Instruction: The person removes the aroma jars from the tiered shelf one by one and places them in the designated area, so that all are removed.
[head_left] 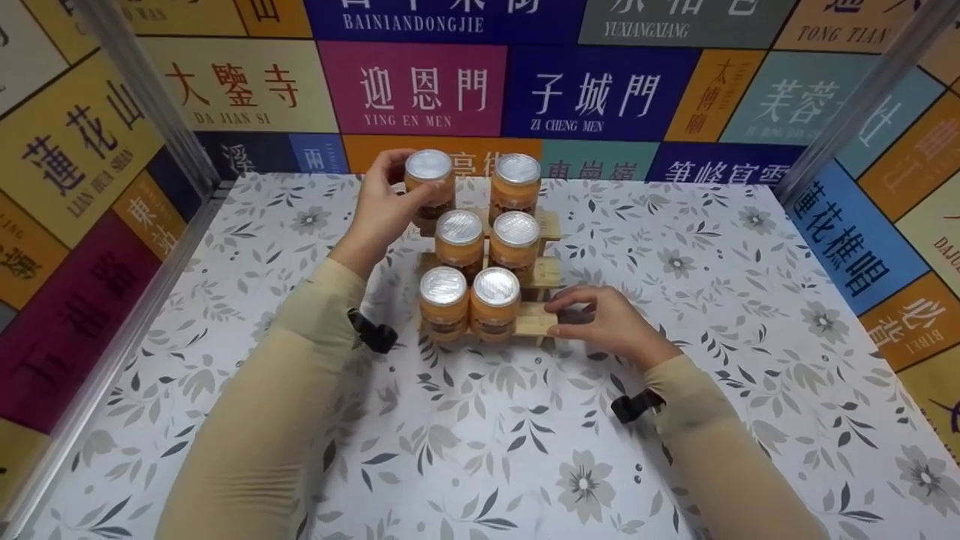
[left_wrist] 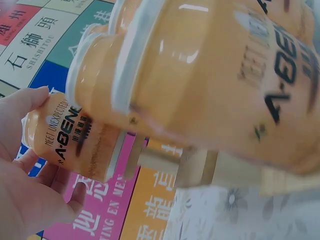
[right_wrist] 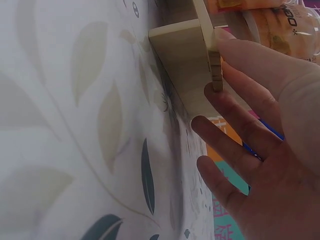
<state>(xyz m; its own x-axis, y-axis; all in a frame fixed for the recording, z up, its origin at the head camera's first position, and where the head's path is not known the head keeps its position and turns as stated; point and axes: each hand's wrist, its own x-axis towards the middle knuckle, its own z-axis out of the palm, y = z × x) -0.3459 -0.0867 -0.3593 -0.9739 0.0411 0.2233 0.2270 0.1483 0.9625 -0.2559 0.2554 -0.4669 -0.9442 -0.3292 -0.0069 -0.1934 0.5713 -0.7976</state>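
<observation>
A small three-step wooden stand (head_left: 536, 321) holds orange jars with silvery lids, a pair on each step. My left hand (head_left: 379, 214) grips the back-left jar (head_left: 430, 166), thumb on the near side and fingers round its left. In the left wrist view the same jar (left_wrist: 75, 135) shows dark lettering, with nearer jars (left_wrist: 210, 80) partly blocking the view. At the lowest step's right end, my right hand (head_left: 611, 322) pinches the board between thumb and index finger. The right wrist view shows the stand's board end (right_wrist: 215, 65) there, the other fingers (right_wrist: 225, 145) spread loosely.
Beside the held jar stands the back-right jar (head_left: 516, 184); the middle jars (head_left: 459, 240) and front jars (head_left: 495, 300) stand closer to me. A floral cloth (head_left: 585, 480) covers the table. Colourful lettered panels (head_left: 412, 90) rise behind and at both sides.
</observation>
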